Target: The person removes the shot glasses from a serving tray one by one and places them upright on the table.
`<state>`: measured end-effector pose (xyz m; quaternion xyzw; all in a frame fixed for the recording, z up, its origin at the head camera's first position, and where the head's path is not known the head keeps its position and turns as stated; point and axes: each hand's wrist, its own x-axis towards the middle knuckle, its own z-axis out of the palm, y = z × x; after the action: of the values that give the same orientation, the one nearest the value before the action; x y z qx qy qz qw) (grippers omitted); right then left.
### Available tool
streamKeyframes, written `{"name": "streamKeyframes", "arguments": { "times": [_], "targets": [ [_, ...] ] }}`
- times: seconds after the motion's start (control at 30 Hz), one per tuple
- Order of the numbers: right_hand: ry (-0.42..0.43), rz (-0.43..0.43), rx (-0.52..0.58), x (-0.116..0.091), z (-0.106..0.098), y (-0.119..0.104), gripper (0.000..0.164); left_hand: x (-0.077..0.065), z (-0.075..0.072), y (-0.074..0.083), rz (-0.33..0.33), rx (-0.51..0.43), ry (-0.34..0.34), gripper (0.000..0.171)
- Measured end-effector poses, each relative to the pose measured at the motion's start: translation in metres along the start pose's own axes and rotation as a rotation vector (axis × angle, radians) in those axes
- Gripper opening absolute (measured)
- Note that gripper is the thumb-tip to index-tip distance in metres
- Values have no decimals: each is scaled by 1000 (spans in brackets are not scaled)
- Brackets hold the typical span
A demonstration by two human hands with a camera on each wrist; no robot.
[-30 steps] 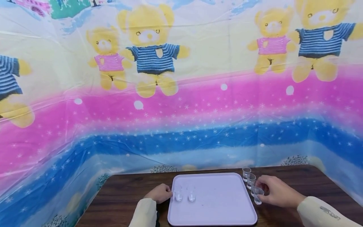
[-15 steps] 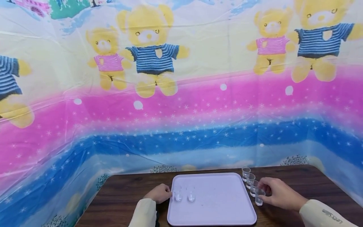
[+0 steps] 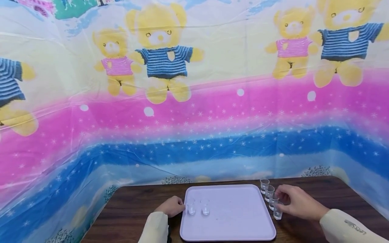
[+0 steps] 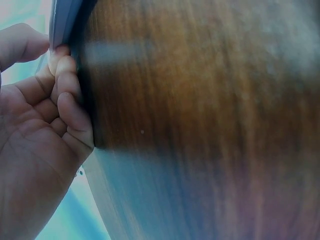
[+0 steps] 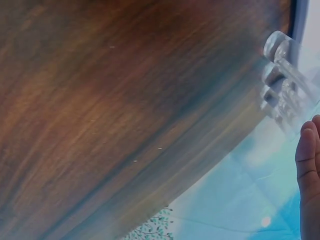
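A pale lilac tray [image 3: 231, 229] lies on the dark wooden table. My left hand [image 3: 172, 206] pinches its left rim; in the left wrist view thumb and forefinger meet at the tray edge [image 4: 62, 25], the other fingers curled. Two clear shot glasses, one at the left [image 3: 191, 208] and one beside it [image 3: 205, 208], stand upright on the tray's left part. Along the right rim, on the table, several more run in a slanting row. My right hand [image 3: 299, 204] holds the nearest shot glass [image 3: 278, 215] near its rim, between thumb and fingers. That glass stands upright.
Farther back in the row stand other shot glasses [image 3: 264, 186], close together. The wooden table [image 3: 133, 199] reaches back to a printed cloth [image 3: 212, 118] with bears, which hangs behind and at both sides.
The right hand has lowered the nearest shot glass from a slight tilt to upright at the front of the row. The left hand has stayed at the tray rim.
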<state>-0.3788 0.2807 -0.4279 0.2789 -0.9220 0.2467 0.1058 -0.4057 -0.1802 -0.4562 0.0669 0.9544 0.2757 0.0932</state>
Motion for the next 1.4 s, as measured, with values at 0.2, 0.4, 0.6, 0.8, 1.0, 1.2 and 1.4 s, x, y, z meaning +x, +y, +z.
{"name": "streamKeyframes", "arguments": {
  "times": [0.2, 0.4, 0.6, 0.8, 1.0, 1.2, 1.4],
  "targets": [
    [-16, -15, 27, 10, 4, -3, 23, 1, 0, -1, -7, 10, 0, 18],
    [-5, -41, 37, 20, 9, -13, 21, 2, 0, -2, -7, 21, 4, 18],
    [24, -34, 30, 34, 17, -29, 24, 1, -1, -3, 32, 22, 7, 20],
    [9, -4, 66, 53, 32, -52, 28, 0, -2, -2, 39, 22, -4, 19],
    [15, -44, 125, 70, 46, -77, 24, 0, -4, -1, 21, 10, -14, 19],
    [12, -59, 181, 86, 68, -91, 22, 0, -3, -1, 11, 15, -7, 19],
    [-79, -55, 227, 98, 92, -105, 29, -1, -4, 0, -4, 16, -9, 20]
  ]
}}
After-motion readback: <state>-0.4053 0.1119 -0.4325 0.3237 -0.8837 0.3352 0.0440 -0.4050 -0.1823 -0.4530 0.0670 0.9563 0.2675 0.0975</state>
